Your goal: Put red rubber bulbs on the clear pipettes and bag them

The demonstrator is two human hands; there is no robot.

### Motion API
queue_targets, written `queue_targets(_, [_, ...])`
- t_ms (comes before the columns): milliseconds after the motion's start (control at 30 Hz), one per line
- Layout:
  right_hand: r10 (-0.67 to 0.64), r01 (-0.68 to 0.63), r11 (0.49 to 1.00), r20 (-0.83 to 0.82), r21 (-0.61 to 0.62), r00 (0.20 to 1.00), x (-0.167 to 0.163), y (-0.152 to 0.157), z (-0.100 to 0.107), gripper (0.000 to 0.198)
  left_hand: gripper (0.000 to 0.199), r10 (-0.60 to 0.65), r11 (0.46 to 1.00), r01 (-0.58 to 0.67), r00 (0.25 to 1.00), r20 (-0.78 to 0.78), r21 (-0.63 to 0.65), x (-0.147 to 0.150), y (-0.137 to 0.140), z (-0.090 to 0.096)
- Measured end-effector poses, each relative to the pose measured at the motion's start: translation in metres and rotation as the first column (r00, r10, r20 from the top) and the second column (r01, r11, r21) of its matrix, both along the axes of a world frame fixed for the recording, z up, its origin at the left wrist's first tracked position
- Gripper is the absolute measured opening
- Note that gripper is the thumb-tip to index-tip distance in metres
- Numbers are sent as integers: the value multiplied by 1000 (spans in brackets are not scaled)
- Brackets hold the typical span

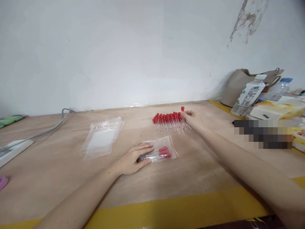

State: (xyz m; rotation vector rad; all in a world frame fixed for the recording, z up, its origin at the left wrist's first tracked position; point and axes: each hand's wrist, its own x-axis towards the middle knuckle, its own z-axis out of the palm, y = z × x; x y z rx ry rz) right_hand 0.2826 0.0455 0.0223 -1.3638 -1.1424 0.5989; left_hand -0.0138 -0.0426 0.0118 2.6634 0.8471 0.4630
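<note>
My left hand [134,159] lies over the closed end of a clear zip bag [154,157], fingers stretched out and thumb apart. Inside the bag, several droppers show their red rubber bulbs [164,152] toward the red-striped opening on the right. Beyond it lies a row of droppers [168,119] with red bulbs and clear tubes. At the right end of that row, my right hand [188,117] is closed in a pinch on one dropper [182,109], its bulb standing up above the fingers. The lower part of this dropper is hard to make out.
Several flat zip bags [101,136] are piled at the left. A grey cable [51,127] runs along the table's left side. On the right stand a labelled bottle [249,95], a beige bag [238,86] and yellow packs [278,111]. Yellow tape [176,206] lines the near edge.
</note>
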Motion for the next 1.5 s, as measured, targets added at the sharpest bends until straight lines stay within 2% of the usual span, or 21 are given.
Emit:
queue_targets(67, [62, -59, 998, -133, 28, 989, -3, -20, -5, 29, 44, 12, 1000, -12, 1000, 1, 4, 0, -1, 0])
queue_targets(133, [105, -99, 994, -201, 44, 974, -8, -38, -11, 42, 43, 33, 999, -33, 999, 5, 8, -1, -2, -1])
queue_targets(200, [135, -130, 991, -243, 36, 961, -13, -51, -17, 46, 42, 57, 998, -57, 998, 9, 2, -2, -2, -2])
queue_targets(367, [196, -199, 980, -341, 28, 919, -28, -64, -28, 33, 41, 72, 997, -72, 997, -5, -15, -3, -2, -2])
queue_targets(500, [272, -313, 949, -406, -38, 873, -35, -69, -34, 18, 48, 80, 997, -80, 997, -9, -4, -2, -4, 1])
queue_targets(600, [318, -387, 918, -426, -85, 847, -35, -73, -33, 15, 55, 116, 993, -116, 993, -13, 0, -1, -6, 2])
queue_targets(733, [495, -541, 822, -244, -178, 834, -29, -78, -28, 16, 58, 142, 990, -142, 990, -16, -4, -1, -6, 1])
queue_targets(833, [615, -616, 750, -86, -241, 784, -22, -79, -27, 20, 58, 134, 991, -134, 991, -25, -9, -2, -6, 1])
queue_targets(1033, [606, -592, 795, 112, -131, 788, -18, -79, -28, 23, 58, 121, 993, -122, 992, -26, -11, -1, -6, 2])
queue_targets(1133, [612, -625, 779, 286, -58, 737, -17, -82, -24, 19, 57, 114, 993, -114, 993, -24, -6, -1, -6, 2])
queue_targets(1233, [561, -631, 776, 469, -11, 682, -17, -83, -21, 13, 55, 105, 994, -105, 994, -15, 5, -1, -6, 1])
queue_targets(1367, [489, -592, 806, 554, 9, 674, -21, -79, -24, 13, 53, 105, 994, -105, 994, -11, 11, -1, -6, 1])
queue_targets(1500, [421, -523, 852, 633, -30, 650, -25, -76, -28, 16, 51, 104, 995, -104, 994, -20, 11, 0, -6, 2])
